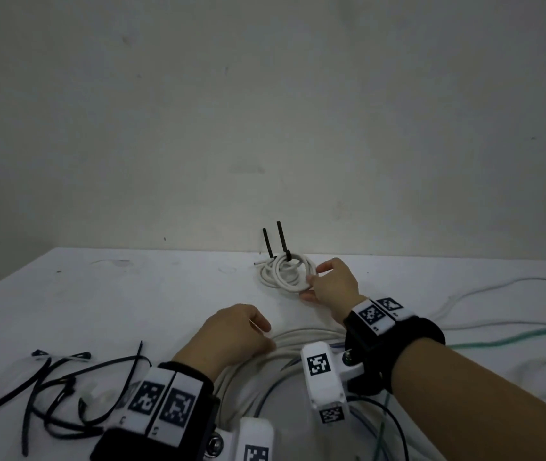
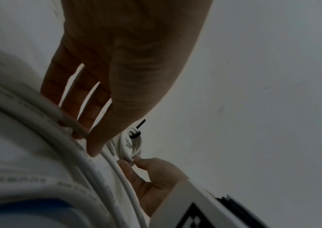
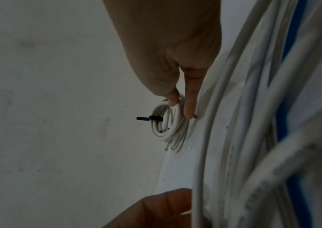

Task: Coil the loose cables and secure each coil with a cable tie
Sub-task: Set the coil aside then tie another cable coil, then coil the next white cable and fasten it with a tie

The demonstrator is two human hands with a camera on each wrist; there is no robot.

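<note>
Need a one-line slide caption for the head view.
Right hand pinches a tied white cable coil near the wall while the left hand rests on loose white cables; spare black ties lie left.

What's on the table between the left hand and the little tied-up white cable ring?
Nothing: in the head view, only bare white table lies between the left hand and the small tied coil, which the right hand pinches.

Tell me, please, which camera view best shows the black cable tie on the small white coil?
The right wrist view: the cable tie appears side-on, wrapped around the small coil with its tail protruding. The head view shows two upright tails; the left wrist view shows it small, beside the fingers.
</note>
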